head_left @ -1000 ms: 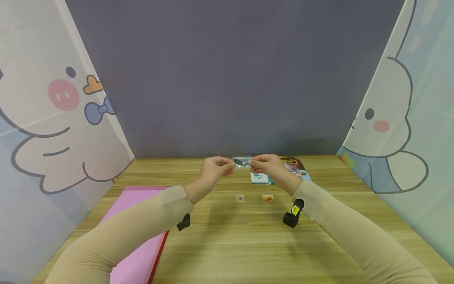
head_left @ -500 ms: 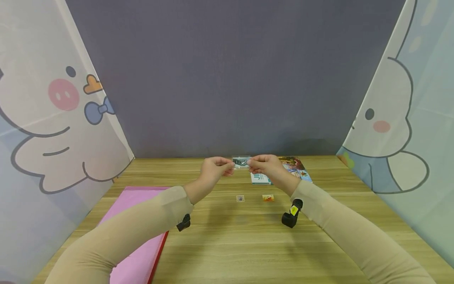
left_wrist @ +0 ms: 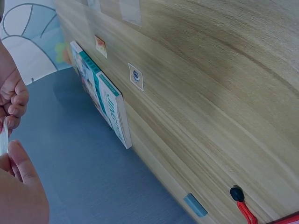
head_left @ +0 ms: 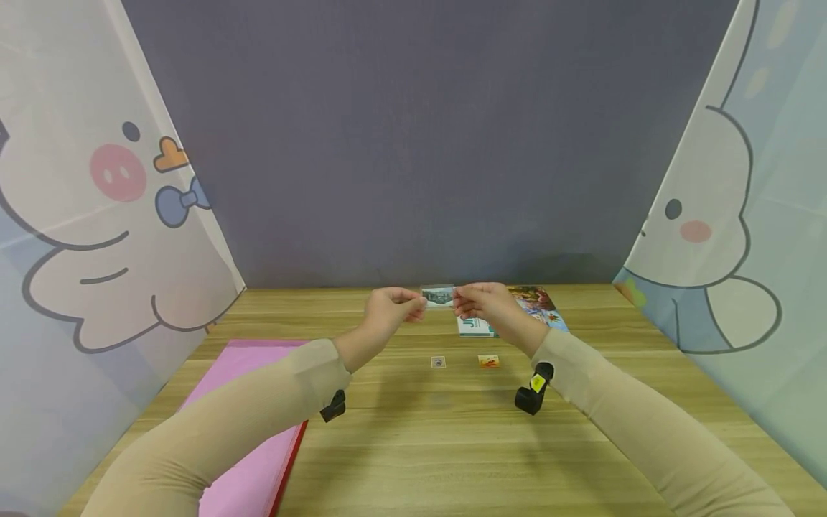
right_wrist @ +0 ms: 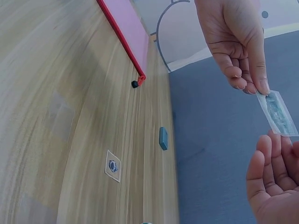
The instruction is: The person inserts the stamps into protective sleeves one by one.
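My left hand pinches one end of a clear plastic sleeve between thumb and fingers, held up above the far side of the table. A small greenish printed picture, stamp-like, shows inside the sleeve. In the right wrist view the sleeve slants between both hands, its lower end overlapping the fingertips of my right hand. Those right fingers are fairly straight, with the thumb apart from them. On the table below lie a small square stamp with a round blue design and an orange stamp.
A thick book with a teal and white edge lies behind the right hand. At the left is a pink folder with a red border. A small blue block and faint clear pieces lie on the wood.
My right thumb has slid off the sleeve's face to its right edge, so more of the greenish picture shows. The left hand stays in place.
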`<state>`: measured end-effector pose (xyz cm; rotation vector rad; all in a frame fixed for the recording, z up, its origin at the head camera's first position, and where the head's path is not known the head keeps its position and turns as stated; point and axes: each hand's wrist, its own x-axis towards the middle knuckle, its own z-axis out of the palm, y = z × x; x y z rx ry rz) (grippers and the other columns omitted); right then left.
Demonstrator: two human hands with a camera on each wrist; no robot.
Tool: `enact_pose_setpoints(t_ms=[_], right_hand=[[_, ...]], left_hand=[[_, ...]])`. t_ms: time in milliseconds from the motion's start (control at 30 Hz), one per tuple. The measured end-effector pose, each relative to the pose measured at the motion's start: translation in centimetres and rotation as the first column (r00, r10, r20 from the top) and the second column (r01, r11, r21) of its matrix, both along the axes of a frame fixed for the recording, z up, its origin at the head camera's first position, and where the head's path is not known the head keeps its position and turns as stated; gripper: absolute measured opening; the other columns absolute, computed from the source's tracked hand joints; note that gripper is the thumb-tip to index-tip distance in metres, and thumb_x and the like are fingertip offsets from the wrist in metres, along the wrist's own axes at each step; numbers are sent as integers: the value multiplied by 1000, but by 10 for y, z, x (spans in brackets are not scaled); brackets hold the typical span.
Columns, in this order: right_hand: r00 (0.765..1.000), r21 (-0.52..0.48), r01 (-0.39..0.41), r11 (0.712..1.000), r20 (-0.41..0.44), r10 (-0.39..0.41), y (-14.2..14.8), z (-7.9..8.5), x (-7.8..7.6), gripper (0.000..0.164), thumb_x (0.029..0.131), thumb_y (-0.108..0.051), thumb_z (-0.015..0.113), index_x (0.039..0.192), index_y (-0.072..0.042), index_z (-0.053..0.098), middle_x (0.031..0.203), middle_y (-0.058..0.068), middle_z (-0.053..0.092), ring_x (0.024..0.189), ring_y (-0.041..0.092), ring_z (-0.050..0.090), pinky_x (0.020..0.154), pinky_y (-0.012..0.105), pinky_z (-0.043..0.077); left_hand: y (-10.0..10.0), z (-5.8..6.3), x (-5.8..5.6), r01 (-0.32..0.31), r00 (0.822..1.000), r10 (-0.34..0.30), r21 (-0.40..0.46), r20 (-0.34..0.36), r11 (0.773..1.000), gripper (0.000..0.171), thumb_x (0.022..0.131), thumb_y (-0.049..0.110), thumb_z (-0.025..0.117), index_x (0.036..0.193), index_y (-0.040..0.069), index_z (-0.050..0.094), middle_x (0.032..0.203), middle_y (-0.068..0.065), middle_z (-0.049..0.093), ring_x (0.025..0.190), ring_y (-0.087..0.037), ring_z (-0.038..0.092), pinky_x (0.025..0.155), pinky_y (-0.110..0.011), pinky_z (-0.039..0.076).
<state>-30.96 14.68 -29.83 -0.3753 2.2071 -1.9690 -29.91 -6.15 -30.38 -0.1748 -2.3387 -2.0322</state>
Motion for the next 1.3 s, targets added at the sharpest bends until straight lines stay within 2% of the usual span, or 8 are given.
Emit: enact_pose_setpoints(t_ms=[67, 233, 367, 600, 867, 1067, 1300], right_hand=[[1000, -9, -10, 1000, -7, 10, 1, 0, 0, 32, 102, -22, 52, 114, 6, 60, 91, 4, 65, 79, 14, 63, 76, 28, 56], [999, 22, -15, 1000, -32, 16, 0, 1, -1, 33, 99, -25, 58, 114, 4, 60, 92, 5, 64, 86, 19, 63, 80, 31, 56], [999, 50, 2, 999, -46, 0, -2, 2, -1, 33, 97, -23, 61, 118, 1, 60, 95, 6, 65, 87, 18, 64, 79, 30, 56], [998, 51, 50, 997, -51, -48, -9, 2, -2, 29, 97, -17, 61, 121, -2, 59, 97, 6, 66, 86, 19, 64, 77, 30, 57], [996, 13, 55, 998, -64, -54, -17, 0, -2, 34, 95, -14, 62, 128, -5, 56, 92, 4, 68, 82, 20, 67, 77, 33, 58], [998, -24, 44, 999, -41, -45, -24, -3, -2, 33, 96, -11, 61, 127, -4, 55, 95, 9, 67, 77, 18, 68, 72, 29, 59], [997, -38, 66, 997, -33, -67, -34, -8, -3, 32, 94, -7, 63, 125, -2, 57, 96, 15, 68, 73, 17, 68, 72, 32, 60]], left_hand=[[0, 0, 0, 2, 1000, -2, 0, 5, 1000, 16, 89, 13, 71, 97, -1, 72, 94, -17, 73, 89, -32, 71, 72, -31, 61], [-1, 0, 0, 2, 1000, -2, 11, 3, 1000, 17, 88, 12, 72, 97, -2, 73, 94, -18, 73, 88, -32, 71, 75, -34, 61], [-1, -1, 0, -7, 1000, 7, 26, -4, 1000, 16, 87, 11, 72, 96, -3, 72, 91, -17, 73, 87, -33, 71, 76, -37, 61], [-4, -2, 0, -10, 1000, 12, 51, -29, 999, 18, 86, 9, 73, 101, 0, 71, 90, -15, 73, 75, -22, 72, 74, -36, 61], [-11, -2, 1, 9, 996, -8, 12, -83, 1000, 33, 87, 8, 72, 119, 5, 66, 95, -20, 73, 68, -14, 70, 71, -35, 61], [-18, -2, 4, 3, 997, -2, 0, -83, 1000, 32, 88, 6, 70, 120, 7, 66, 95, -21, 73, 62, -12, 68, 74, -41, 61], [-28, -6, 2, 19, 997, -21, -33, -75, 999, 37, 88, 7, 71, 124, 7, 64, 95, -23, 72, 61, -11, 67, 69, -35, 61]])
